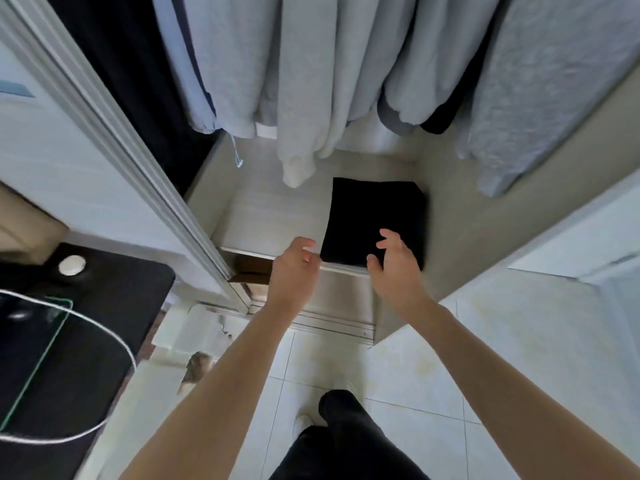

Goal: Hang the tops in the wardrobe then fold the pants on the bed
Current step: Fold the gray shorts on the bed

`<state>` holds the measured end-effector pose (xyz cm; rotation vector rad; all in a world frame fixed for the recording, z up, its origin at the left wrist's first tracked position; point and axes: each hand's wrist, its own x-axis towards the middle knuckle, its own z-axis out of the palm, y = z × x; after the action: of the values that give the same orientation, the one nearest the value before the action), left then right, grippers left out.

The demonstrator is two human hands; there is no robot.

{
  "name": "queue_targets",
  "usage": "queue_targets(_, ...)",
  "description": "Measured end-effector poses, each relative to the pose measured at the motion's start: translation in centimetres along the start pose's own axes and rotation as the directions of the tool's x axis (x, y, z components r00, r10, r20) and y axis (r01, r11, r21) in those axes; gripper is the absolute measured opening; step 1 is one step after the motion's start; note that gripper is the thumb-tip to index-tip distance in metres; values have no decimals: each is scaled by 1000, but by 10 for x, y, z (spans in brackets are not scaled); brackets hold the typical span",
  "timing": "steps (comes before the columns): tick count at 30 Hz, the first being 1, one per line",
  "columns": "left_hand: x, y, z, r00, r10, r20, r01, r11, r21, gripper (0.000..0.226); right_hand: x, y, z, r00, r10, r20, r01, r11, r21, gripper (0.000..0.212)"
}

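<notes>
Folded pants (374, 220) lie on the wardrobe shelf (270, 216), below hanging tops (311, 81).

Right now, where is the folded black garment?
In the head view, the folded black garment lies on the wardrobe shelf, towards its right side, below the hanging grey tops. Both open hands hover at its near edge.

Both bare forearms reach forward, roughly parallel. The left hand (294, 263) hangs with its fingers loosely curled and holds nothing. The right hand (391, 258) is spread, fingers slightly bent, thumb apart, palm turned inward toward the left.
</notes>
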<state>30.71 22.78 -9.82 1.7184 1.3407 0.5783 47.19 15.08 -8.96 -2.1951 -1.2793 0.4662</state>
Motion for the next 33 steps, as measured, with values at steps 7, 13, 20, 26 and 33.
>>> queue_targets(7,-120,4,-45,929,-104,-356,69,992,-110,18,-76,-53,-12,925,-342,169,325,938,121,49)
queue_targets(13,-218,-1,-28,755,-287,-590,208,958,-199,16,-111,-68,-21,712,-611,347,562,791,241,47)
queue_targets(20,-310,18,32,384,-494,-780,263,869,-420,20,-149,-58,-37,374,-814,445,730,554,401,46)
queue_targets(26,-420,37,94,55,-567,-822,261,803,-536,16,-234,-34,-50,38,-838,544,762,377,527,44)
queue_targets(33,-548,42,165,-279,-595,-753,224,722,-654,19,-353,-12,-61,-316,-788,529,716,168,678,43)
